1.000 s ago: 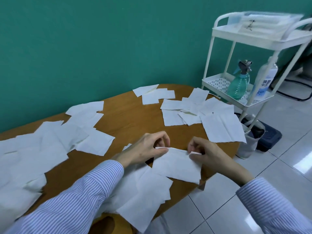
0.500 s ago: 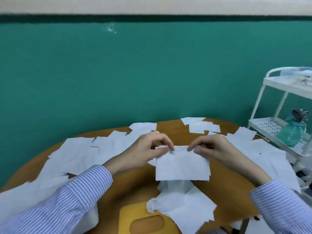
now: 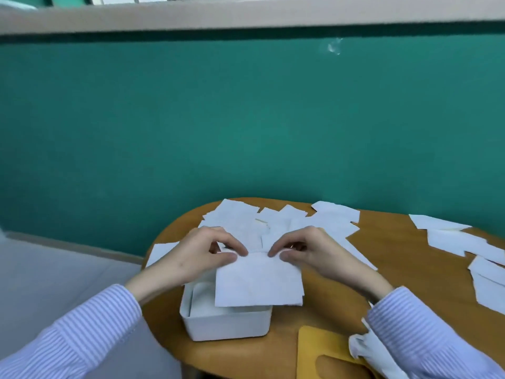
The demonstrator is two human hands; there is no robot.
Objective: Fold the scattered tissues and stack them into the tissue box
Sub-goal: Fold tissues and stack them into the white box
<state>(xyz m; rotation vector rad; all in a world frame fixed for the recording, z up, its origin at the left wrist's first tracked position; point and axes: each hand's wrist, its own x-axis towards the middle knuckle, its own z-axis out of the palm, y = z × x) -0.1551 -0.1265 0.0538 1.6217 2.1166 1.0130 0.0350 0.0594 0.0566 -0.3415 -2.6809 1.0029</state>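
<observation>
Both hands held 1 folded tissue (image 3: 258, 280) by its far edge, the left hand (image 3: 202, 255) pinching the left corner and the right hand (image 3: 314, 253) the right corner, so the sheet hung just above the open white tissue box (image 3: 226, 324) on the table (image 3: 396, 269). More tissues (image 3: 273, 222) lay scattered beyond. The sheet looked feather-light, limp and easily creased or torn; pinching both corners of the folded edge seemed the safest hold for laying it flat.

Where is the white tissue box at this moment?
In the head view, the white tissue box stands on the wooden table at lower centre, under the folded tissue, left of the yellow lid.
</observation>
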